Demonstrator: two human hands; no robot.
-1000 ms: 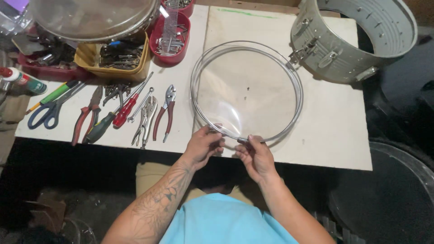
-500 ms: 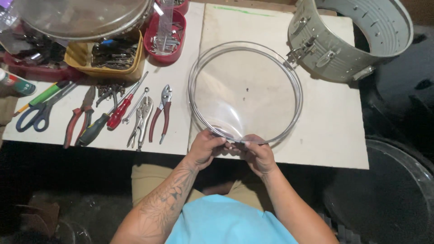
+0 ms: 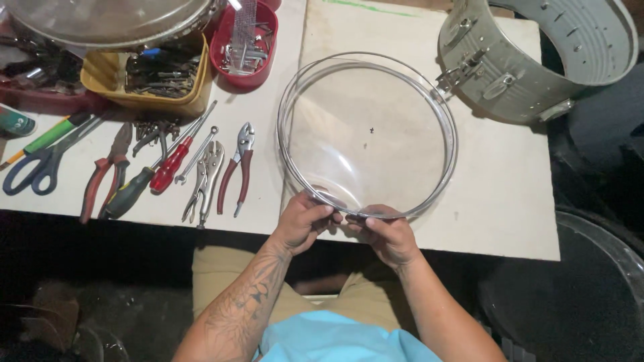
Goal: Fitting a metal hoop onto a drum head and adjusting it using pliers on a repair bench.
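Drumhead (image 3: 367,131): clear, round, metal-rimmed, lies flat on white table (image 3: 503,194) at frame centre. Left hand (image 3: 303,221) and right hand (image 3: 388,236) both closed on its near rim, lower centre, fingertips almost touching. Grey drum shell (image 3: 530,57) on its side, upper right, just beside the rim. Pliers (image 3: 235,167) and red screwdriver (image 3: 176,159) lie left of centre. Red tray (image 3: 243,47) upper left of centre.

The large metal lid (image 3: 100,20) at upper left is cut off by the top edge. The grey drum shell (image 3: 537,60) runs past the top too. Small parts in the yellow tray (image 3: 151,84) are too small to tell apart.
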